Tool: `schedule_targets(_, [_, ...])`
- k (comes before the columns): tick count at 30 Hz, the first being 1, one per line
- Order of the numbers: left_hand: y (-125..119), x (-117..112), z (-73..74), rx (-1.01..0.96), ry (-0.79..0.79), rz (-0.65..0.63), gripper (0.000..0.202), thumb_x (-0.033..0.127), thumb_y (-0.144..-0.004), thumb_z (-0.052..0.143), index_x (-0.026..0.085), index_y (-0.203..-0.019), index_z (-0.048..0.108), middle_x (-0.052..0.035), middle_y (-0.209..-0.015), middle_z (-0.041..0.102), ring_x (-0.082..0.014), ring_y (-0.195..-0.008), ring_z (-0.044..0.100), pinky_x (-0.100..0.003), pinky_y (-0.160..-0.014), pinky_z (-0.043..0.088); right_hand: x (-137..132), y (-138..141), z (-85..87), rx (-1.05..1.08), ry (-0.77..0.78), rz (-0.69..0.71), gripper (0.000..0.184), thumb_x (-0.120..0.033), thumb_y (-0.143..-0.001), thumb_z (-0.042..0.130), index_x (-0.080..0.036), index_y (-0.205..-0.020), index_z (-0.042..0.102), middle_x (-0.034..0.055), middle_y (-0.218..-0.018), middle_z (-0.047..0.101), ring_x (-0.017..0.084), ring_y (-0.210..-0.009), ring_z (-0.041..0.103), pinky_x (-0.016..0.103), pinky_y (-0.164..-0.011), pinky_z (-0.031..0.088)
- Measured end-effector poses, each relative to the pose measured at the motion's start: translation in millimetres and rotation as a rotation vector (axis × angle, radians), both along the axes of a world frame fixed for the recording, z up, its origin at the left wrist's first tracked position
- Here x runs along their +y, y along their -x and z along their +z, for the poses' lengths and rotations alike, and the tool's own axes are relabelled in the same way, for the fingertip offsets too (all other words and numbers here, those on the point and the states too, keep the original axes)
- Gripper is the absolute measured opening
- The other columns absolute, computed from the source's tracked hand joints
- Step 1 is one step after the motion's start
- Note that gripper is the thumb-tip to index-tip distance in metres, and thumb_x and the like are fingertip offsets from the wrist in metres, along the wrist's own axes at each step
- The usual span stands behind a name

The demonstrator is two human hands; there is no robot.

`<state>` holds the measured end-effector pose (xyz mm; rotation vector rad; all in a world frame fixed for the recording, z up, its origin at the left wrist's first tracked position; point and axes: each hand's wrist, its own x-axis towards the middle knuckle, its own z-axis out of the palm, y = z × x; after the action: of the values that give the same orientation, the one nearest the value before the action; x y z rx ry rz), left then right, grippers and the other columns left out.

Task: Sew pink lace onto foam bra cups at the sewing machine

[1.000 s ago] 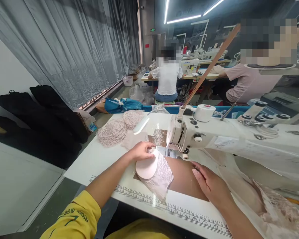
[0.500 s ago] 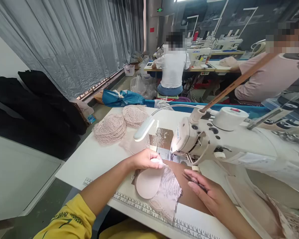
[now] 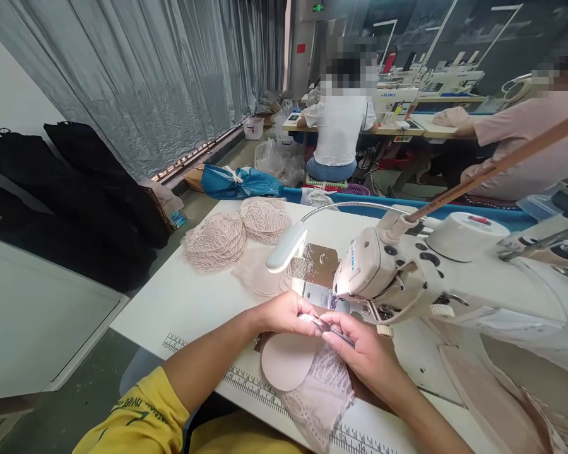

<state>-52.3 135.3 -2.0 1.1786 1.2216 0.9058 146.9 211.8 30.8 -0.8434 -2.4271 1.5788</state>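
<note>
Grey curtains [image 3: 180, 75] line the left of a sewing room, and in front of them stands a white worktop [image 3: 184, 315] with ruler marks [image 3: 250, 381] along its near edge. Near the middle of that edge lies a padded cup [image 3: 288, 362] with lace [image 3: 329, 375] on its right side, the lace reaching across the ruler marks.

Main relation: the cup hangs from the left hand [image 3: 286, 313], its long axis running from the pinched top end down toward the near edge. Thumb and fingers are closed on that end. The right hand [image 3: 360, 343], closed around small scissors [image 3: 338, 334], meets the left at the same spot; the scissors slant, tips to the left and slightly away from the person. Left is the nearer hand to the cup's body. Whether the blades are parted is too small to tell.

Counted: one cup in hand, one pair of scissors, one sewing machine [image 3: 369, 265] toward the right edge, and one lamp [image 3: 286, 247]. Two lace stacks, one [image 3: 215, 243] near the left edge and one [image 3: 265, 219] at the far edge; their layers cannot be counted. One pale loose piece [image 3: 265, 279] lies just nearer than these. Beyond the far edge sit two people, one in white [image 3: 343, 129], one in pink [image 3: 525, 129].
</note>
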Motion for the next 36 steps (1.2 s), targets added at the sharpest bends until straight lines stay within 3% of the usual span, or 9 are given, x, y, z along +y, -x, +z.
schedule_targets(5, [-1, 1, -2.8, 0.018, -0.043, -0.042, 0.036, 0.045, -0.071, 0.075, 0.011, -0.083, 0.072, 0.0006, -0.068, 0.061, -0.0098, -0.062, 0.052, -0.02, -0.058, 0.039, -1, 1, -8.0, 0.027, -0.047, -0.016, 0.033, -0.049, -0.089, 0.048, -0.022, -0.1, 0.062, 0.0044, -0.091, 0.066, 0.022, -0.088, 0.06, 0.037, -0.083, 0.047])
schedule_targets(8, [-3, 1, -1.0, 0.027, -0.03, -0.037, 0.035, 0.044, -0.07, 0.076, 0.011, -0.08, 0.071, 0.001, -0.068, 0.06, -0.0096, -0.063, 0.052, -0.019, -0.059, 0.038, 0, -1, -16.7, 0.044, 0.003, -0.053, 0.032, -0.05, -0.089, 0.047, -0.022, -0.096, 0.061, 0.0055, -0.093, 0.066, 0.023, -0.09, 0.061, 0.038, -0.085, 0.047])
schedule_targets(13, [-3, 1, 1.0, -0.042, -0.081, -0.046, 0.032, 0.04, -0.073, 0.073, 0.011, -0.087, 0.071, -0.0028, -0.083, 0.066, -0.0133, -0.075, 0.058, -0.022, -0.07, 0.044, 2, 2, -26.3, 0.071, 0.172, -0.142, 0.041, -0.048, -0.083, 0.059, -0.024, -0.116, 0.052, 0.0061, -0.106, 0.065, 0.022, -0.101, 0.062, 0.035, -0.09, 0.048])
schedule_targets(15, [3, 1, 4.0, 0.011, -0.091, -0.094, 0.03, 0.036, -0.073, 0.073, 0.012, -0.09, 0.069, -0.0009, -0.078, 0.063, -0.0119, -0.071, 0.055, -0.02, -0.065, 0.042, 3, 3, -25.2, 0.037, 0.2, -0.095, 0.041, -0.047, -0.082, 0.062, -0.022, -0.113, 0.055, 0.0071, -0.108, 0.065, 0.022, -0.1, 0.062, 0.035, -0.09, 0.049])
schedule_targets(18, [17, -2, 12.0, 0.157, -0.076, -0.123, 0.027, 0.029, -0.07, 0.073, 0.013, -0.091, 0.067, 0.0025, -0.071, 0.056, -0.0092, -0.063, 0.048, -0.018, -0.056, 0.036, 6, 2, -24.2, -0.014, 0.247, -0.063, 0.034, -0.051, -0.085, 0.055, -0.02, -0.099, 0.061, 0.0054, -0.095, 0.067, 0.02, -0.086, 0.063, 0.033, -0.077, 0.051])
schedule_targets(25, [45, -10, 23.7, 0.321, -0.068, -0.045, 0.029, 0.02, -0.071, 0.067, 0.016, -0.1, 0.065, 0.0035, -0.075, 0.051, -0.0086, -0.066, 0.046, -0.017, -0.058, 0.036, 5, -4, -33.3, 0.042, 0.234, -0.166, 0.032, -0.054, -0.081, 0.057, -0.022, -0.085, 0.061, 0.0, -0.078, 0.062, 0.018, -0.075, 0.059, 0.027, -0.065, 0.047])
schedule_targets(32, [44, -11, 21.5, 0.296, -0.091, 0.099, 0.03, 0.018, -0.074, 0.059, 0.015, -0.103, 0.063, 0.0012, -0.077, 0.057, -0.0097, -0.066, 0.05, -0.02, -0.063, 0.041, 2, -2, -26.7, 0.052, 0.215, -0.153, 0.034, -0.051, -0.081, 0.055, -0.021, -0.094, 0.064, 0.0034, -0.089, 0.068, 0.022, -0.085, 0.062, 0.033, -0.076, 0.049])
schedule_targets(36, [46, -20, 32.7, 0.402, -0.152, 0.291, 0.025, 0.028, -0.078, 0.059, 0.015, -0.099, 0.064, -0.0012, -0.081, 0.06, -0.0123, -0.071, 0.054, -0.022, -0.067, 0.042, 4, -5, -24.4, 0.047, 0.221, -0.141, 0.036, -0.049, -0.082, 0.056, -0.021, -0.103, 0.065, 0.0063, -0.101, 0.07, 0.025, -0.096, 0.062, 0.036, -0.084, 0.048])
